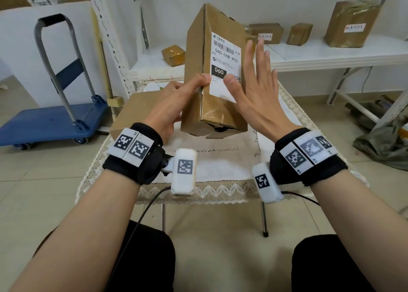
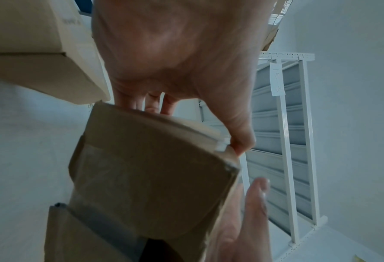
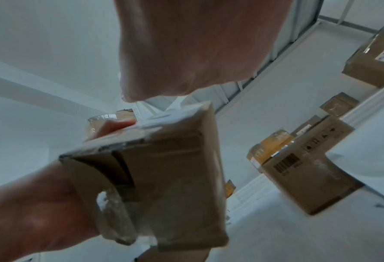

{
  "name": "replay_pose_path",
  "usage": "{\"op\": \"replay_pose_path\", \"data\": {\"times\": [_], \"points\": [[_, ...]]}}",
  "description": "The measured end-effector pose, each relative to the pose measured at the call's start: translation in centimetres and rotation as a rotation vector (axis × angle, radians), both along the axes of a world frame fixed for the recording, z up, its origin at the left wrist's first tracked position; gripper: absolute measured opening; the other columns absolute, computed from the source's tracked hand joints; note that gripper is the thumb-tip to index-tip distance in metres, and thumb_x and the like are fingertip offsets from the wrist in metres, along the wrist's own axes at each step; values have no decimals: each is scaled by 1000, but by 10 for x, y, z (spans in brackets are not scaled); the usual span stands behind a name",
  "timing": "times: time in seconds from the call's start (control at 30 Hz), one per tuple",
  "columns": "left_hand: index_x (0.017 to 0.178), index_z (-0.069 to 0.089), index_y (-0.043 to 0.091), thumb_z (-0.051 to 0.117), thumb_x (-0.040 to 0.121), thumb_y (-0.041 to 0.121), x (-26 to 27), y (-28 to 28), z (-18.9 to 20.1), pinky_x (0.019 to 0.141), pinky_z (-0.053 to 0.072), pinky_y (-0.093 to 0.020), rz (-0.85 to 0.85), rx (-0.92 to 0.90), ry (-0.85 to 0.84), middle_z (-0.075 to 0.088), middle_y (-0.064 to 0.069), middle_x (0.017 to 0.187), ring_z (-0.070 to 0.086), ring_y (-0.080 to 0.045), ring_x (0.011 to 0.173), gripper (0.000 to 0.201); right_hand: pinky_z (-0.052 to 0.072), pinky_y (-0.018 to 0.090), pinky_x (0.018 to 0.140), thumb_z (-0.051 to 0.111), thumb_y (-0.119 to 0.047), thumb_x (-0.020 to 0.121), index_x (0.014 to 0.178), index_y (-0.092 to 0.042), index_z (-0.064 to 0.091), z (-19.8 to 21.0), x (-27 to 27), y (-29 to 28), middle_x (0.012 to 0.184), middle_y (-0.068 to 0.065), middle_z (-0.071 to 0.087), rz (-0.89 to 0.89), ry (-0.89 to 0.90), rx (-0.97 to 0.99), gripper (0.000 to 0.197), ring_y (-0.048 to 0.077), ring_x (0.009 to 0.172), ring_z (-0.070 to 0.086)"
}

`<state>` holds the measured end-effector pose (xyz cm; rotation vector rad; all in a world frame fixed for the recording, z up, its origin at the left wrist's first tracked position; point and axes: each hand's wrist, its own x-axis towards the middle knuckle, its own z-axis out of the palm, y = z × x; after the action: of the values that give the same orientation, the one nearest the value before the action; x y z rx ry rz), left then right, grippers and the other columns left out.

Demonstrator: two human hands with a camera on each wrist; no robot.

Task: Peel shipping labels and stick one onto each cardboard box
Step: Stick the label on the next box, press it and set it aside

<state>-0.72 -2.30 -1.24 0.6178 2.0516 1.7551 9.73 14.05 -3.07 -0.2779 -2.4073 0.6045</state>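
Note:
A tall cardboard box [image 1: 196, 75] is held upright above the small table, with a white shipping label [image 1: 225, 55] stuck on its facing side. My left hand [image 1: 176, 101] grips the box's left edge, thumb on the front beside the label. My right hand [image 1: 256, 86] is spread flat, fingers straight, thumb resting on the label's lower right part. The left wrist view shows the box's underside [image 2: 150, 177] with my thumb [image 2: 242, 141] at its edge. In the right wrist view the box [image 3: 177, 177] fills the middle. A second, flat cardboard box [image 1: 136, 108] lies on the table behind my left hand.
The table [image 1: 220, 159] has a white lace-edged cloth. A white shelf [image 1: 331, 53] behind holds several taped boxes, some with small labels [image 1: 354, 27]. A blue hand trolley [image 1: 55, 106] stands on the floor at the left. A grey bundle [image 1: 384, 146] lies at the right.

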Motion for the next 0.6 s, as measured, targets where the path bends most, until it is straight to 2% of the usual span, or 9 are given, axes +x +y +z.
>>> {"op": "replay_pose_path", "data": {"times": [0.17,0.27,0.43,0.6], "points": [[128,63,23,76,53,81,5,5,-1,95,58,-48,-25,-22,37,75,1,117,72,-20,108,95,-14,53,124,21,-71,98,162,-24,-15,2,-4,-11,169,3,-26,8,2,49,87,22,155,-23],[128,63,25,77,55,78,4,4,-1,95,58,-48,-11,-2,17,75,3,118,72,-17,109,92,-12,53,125,18,-72,97,162,-25,-14,-5,-6,-10,169,1,-24,11,-10,43,87,22,156,-22],[130,62,25,79,44,84,-1,-3,1,95,58,-44,15,15,-13,74,3,120,71,-19,110,106,-9,55,125,12,-76,91,162,-26,-15,-14,-4,5,169,0,-25,-21,-63,-10,91,21,155,-23],[128,63,24,77,47,84,2,-2,0,95,57,-47,-1,3,17,75,3,117,72,-18,109,102,-13,54,125,16,-73,95,162,-24,-15,2,-3,-1,169,1,-25,10,31,-36,89,22,155,-23]]}}
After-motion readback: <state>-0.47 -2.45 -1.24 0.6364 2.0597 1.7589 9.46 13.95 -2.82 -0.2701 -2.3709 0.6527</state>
